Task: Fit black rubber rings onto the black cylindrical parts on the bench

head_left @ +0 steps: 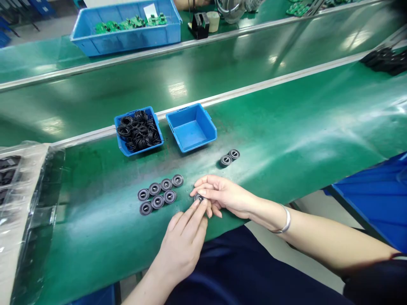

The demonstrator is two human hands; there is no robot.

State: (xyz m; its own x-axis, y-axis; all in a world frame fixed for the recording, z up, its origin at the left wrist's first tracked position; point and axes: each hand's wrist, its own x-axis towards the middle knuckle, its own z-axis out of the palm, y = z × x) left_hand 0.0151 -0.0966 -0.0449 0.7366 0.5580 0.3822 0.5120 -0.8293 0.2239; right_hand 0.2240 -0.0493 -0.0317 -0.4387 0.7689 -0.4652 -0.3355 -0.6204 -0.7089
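My right hand (pixel 222 195) pinches a small grey round part (pixel 199 198) just above the green mat near its front edge. My left hand (pixel 184 241) reaches up with its fingertips pressed on the same part. To the left, several like grey round parts (pixel 158 194) lie in two rows on the mat. Two more such parts (pixel 229 157) lie side by side farther right. Behind them stand a small blue bin (pixel 121 142) full of black rubber rings (pixel 139 129) and an empty blue bin (pixel 191 127).
A clear plastic-wrapped tray of dark parts (pixel 19 203) lies at the left edge. A large blue crate (pixel 127 36) with green circuit boards sits across the belt. Black parts (pixel 386 61) lie far right. A blue container (pixel 378 197) stands below right.
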